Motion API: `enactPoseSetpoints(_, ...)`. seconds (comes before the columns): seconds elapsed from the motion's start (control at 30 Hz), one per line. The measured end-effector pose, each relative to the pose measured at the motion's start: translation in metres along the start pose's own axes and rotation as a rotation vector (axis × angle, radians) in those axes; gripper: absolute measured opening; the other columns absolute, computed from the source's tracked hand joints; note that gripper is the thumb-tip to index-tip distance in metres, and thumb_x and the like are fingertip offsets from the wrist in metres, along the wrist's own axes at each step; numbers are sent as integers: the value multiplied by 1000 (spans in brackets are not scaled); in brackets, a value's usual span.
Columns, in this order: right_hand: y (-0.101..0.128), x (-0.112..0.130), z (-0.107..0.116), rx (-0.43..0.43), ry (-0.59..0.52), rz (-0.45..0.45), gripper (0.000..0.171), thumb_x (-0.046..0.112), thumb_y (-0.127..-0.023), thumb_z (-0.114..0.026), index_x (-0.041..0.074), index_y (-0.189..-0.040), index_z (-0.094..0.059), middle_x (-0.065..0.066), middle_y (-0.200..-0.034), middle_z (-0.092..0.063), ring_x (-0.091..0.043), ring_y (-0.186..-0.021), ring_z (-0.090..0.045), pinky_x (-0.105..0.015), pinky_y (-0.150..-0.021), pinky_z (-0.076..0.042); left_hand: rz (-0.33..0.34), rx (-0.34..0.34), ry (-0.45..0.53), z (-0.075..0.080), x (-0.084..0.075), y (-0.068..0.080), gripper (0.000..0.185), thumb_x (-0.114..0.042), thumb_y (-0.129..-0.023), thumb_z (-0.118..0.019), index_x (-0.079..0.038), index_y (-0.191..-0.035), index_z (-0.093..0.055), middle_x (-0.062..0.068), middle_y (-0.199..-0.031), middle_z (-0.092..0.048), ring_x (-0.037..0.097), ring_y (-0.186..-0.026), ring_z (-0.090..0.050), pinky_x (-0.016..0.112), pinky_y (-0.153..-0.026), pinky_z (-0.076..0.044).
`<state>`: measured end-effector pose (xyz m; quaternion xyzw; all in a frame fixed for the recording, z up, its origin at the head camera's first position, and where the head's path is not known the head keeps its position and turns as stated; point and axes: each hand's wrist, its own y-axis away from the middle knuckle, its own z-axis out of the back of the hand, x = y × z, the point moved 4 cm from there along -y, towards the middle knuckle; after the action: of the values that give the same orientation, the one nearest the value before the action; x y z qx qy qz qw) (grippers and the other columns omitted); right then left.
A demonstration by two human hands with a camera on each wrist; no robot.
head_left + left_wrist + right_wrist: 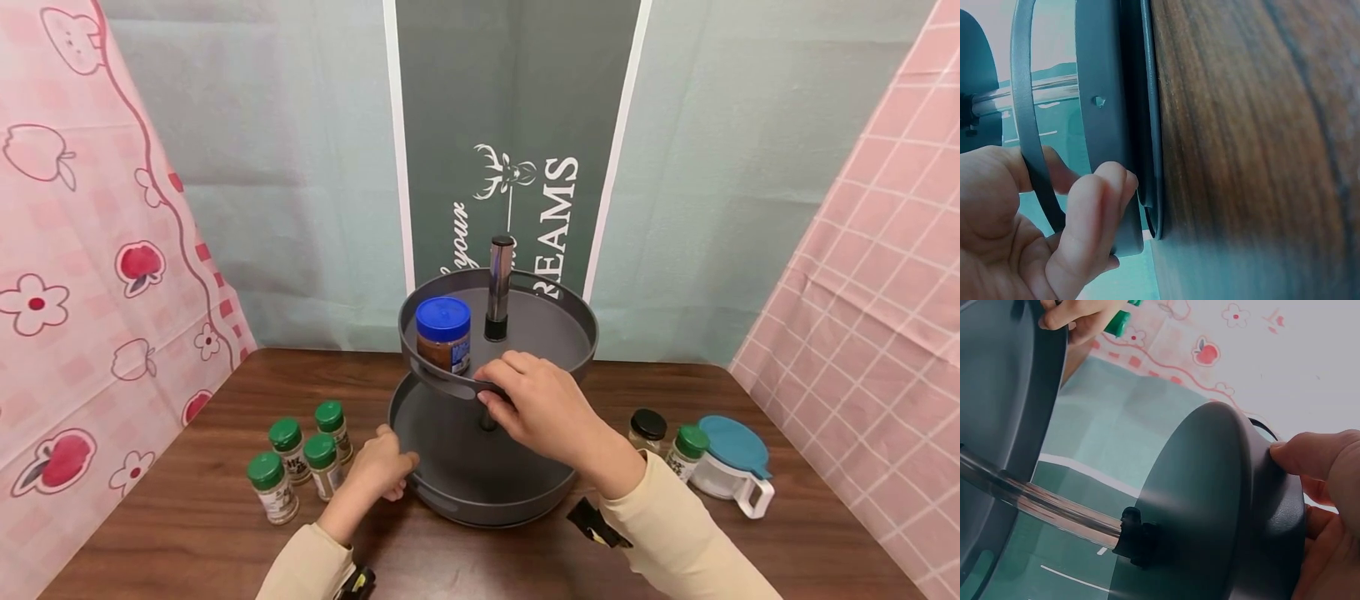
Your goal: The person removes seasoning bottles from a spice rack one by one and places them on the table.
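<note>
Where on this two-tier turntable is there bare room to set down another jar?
The grey upper tray is bare right of the chrome centre post; the blue-lidded brown jar fills its left front, where the right hand grips the rim. The grey lower tray shows bare floor beside the left hand. Green-capped spice bottles crowd the table's left.

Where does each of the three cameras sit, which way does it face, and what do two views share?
Head: above, facing down at the two-tier rack; both hands and sleeves show.
Left wrist: beside the lower tray and table; left hand grips its rim.
Right wrist: under the upper tray; right hand holds its edge.
Shared: both wrist views show the centre pole.
</note>
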<state>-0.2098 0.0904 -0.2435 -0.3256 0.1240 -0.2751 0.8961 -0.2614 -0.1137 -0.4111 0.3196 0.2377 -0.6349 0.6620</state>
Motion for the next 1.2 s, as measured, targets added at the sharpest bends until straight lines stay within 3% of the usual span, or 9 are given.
enactPoseSetpoints(0.5,8,-8,10,6,-2,-15,14,13,-80,-72,12,-93,-66,4,-84,-59,-14,-76,-57,-32,-57,-36,5,7,7,-1,-2,-1,60,-14,-86,-58,20,-124,-27,13,-53,-53,18,-39,-55,31,-40,-47)
enactPoseSetpoints(0.9,20,-23,24,73,-5,-83,12,15,-80,-74,16,-89,-67,8,-83,-60,-11,-77,-56,-36,-65,-36,-11,-3,-1,0,0,0,57,-15,-85,-58,20,-120,-29,12,-52,-53,18,-38,-54,32,-40,-47)
enactPoseSetpoints(1.2,27,-44,30,54,-141,25,13,8,-76,-74,13,-85,-66,9,-79,-55,-8,-69,-50,-33,-63,-38,-10,0,-1,0,0,0,59,-15,-85,-58,20,-121,-27,12,-52,-53,18,-38,-54,32,-40,-47)
